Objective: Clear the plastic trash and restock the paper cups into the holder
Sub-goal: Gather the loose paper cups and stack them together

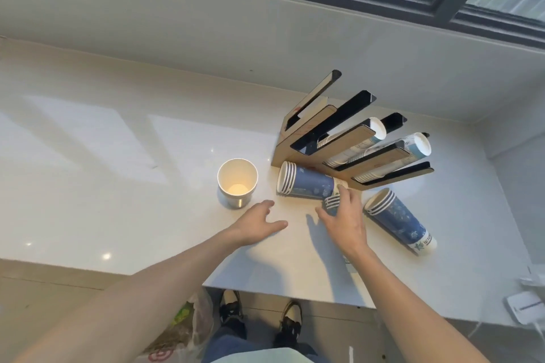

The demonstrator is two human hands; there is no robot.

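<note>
A wooden cup holder (298,141) with several slanted slots stands on the white counter (118,156); its right-hand slots hold stacked paper cups (418,144). In front of it lies a blue cup stack (309,183) on its side. My right hand (345,215) covers a third stack (331,203) lying under it, fingers curled over its rims. Another blue stack (398,219) lies to the right. An upright stack of white cups (237,183) stands left of the holder. My left hand (259,222) hovers open and holds nothing, just above the counter.
A plastic bag of trash (182,330) sits on the floor by my feet, below the counter's front edge. A white device with cables (525,306) lies at the counter's right corner. A wall and window ledge run behind the holder.
</note>
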